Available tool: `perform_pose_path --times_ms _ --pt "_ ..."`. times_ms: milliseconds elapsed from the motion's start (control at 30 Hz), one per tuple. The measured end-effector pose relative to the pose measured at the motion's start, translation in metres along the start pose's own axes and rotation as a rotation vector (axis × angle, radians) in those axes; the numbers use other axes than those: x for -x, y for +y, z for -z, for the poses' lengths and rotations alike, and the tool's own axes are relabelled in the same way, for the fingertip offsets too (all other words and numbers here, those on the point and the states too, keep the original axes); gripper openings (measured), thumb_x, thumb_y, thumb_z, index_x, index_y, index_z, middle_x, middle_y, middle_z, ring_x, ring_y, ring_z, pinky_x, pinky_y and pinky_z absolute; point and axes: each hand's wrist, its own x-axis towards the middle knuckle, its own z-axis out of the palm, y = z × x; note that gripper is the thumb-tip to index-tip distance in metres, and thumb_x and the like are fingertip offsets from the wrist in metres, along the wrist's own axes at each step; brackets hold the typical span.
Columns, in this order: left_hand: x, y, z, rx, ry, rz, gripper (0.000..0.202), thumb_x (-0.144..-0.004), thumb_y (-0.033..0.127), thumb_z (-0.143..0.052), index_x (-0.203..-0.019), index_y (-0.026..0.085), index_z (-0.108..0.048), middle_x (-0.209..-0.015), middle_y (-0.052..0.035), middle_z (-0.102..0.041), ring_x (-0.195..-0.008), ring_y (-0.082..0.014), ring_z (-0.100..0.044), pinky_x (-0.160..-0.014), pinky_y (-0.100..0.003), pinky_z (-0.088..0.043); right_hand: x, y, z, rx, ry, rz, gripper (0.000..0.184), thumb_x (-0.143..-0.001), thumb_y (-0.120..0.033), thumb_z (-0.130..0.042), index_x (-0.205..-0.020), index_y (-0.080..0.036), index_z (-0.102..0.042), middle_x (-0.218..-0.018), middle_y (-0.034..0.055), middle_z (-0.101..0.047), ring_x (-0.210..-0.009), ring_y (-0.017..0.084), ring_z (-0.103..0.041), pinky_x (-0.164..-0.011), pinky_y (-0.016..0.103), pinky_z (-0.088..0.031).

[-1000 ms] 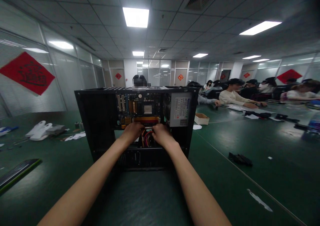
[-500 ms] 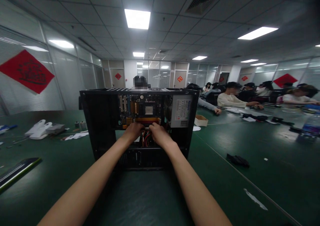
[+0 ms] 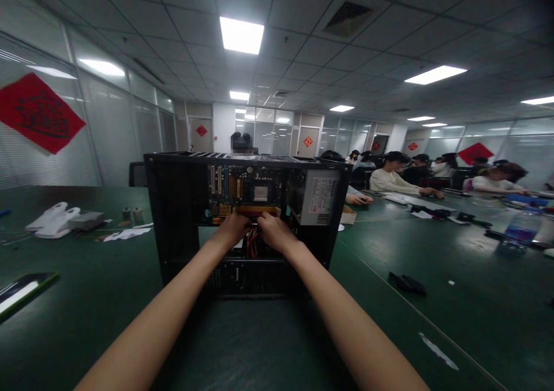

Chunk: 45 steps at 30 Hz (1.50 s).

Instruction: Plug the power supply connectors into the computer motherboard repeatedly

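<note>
An open black computer case (image 3: 173,206) stands upright on the green table (image 3: 454,275), its motherboard (image 3: 246,186) facing me and a grey power supply (image 3: 318,197) at the right. Both my arms reach inside. My left hand (image 3: 234,229) and my right hand (image 3: 272,232) are curled close together just below the motherboard, at a bundle of red and yellow cables (image 3: 252,242). The fingers of both are closed; what they grip is hidden behind the hands.
White plastic bags (image 3: 52,220) and small parts lie at the left, a flat dark panel (image 3: 21,290) at the near left edge. A black part (image 3: 407,282) lies at the right, a water bottle (image 3: 521,229) farther right. Several people sit along the far right side.
My hands have drawn closer together over the cables. The view has tilted slightly up and to the right; the case stays put.
</note>
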Motion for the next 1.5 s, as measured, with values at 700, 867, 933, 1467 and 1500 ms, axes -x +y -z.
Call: perform_pose_path --times_ms 700,867,933,1467,1500 --pt "0.002 0.003 -0.004 0.11 0.062 -0.014 0.024 -0.091 0.027 -0.056 -0.098 0.019 -0.077 -0.097 -0.009 -0.077 -0.09 -0.0218 -0.07 -0.076 -0.028 -0.048 -0.005 0.005 -0.007 0.031 -0.008 -0.054 0.02 -0.091 -0.013 -0.047 -0.108 -0.016 -0.057 -0.117 0.012 -0.056 -0.099 0.023 -0.063 -0.079 0.031 -0.048" --pt "0.0 0.003 -0.005 0.123 0.064 -0.016 0.024 -0.091 0.026 -0.055 -0.096 0.018 -0.077 -0.094 -0.0087 -0.077 -0.085 -0.0201 -0.07 -0.073 -0.026 -0.047 -0.003 0.004 -0.009 0.022 0.013 -0.091 0.023 -0.092 -0.01 -0.043 -0.108 -0.015 -0.058 -0.116 0.0128 -0.059 -0.099 0.023 -0.063 -0.079 0.031 -0.048" --pt "0.0 0.003 -0.005 0.126 0.059 -0.008 0.024 -0.09 0.026 -0.055 -0.097 0.018 -0.077 -0.093 -0.0085 -0.077 -0.084 -0.0203 -0.07 -0.072 -0.026 -0.047 -0.001 0.005 -0.01 -0.005 0.017 -0.11 0.021 -0.091 -0.009 -0.045 -0.107 -0.014 -0.058 -0.115 0.0133 -0.061 -0.102 0.022 -0.062 -0.082 0.03 -0.047" --pt "0.004 0.012 0.002 0.084 0.037 0.016 0.027 -0.087 0.024 -0.051 -0.094 0.018 -0.077 -0.093 -0.0116 -0.075 -0.087 -0.0243 -0.07 -0.073 -0.03 -0.049 0.003 0.01 -0.015 -0.049 -0.007 -0.203 0.025 -0.091 -0.017 -0.049 -0.104 -0.013 -0.07 -0.102 0.0166 -0.071 -0.099 0.026 -0.068 -0.084 0.031 -0.048" --pt "0.004 0.012 0.002 0.079 0.034 0.013 0.027 -0.087 0.024 -0.051 -0.092 0.018 -0.077 -0.091 -0.0117 -0.075 -0.086 -0.0245 -0.07 -0.072 -0.03 -0.049 0.003 0.01 -0.015 -0.049 -0.004 -0.205 0.025 -0.091 -0.017 -0.049 -0.103 -0.013 -0.07 -0.102 0.0163 -0.071 -0.098 0.026 -0.068 -0.084 0.031 -0.049"
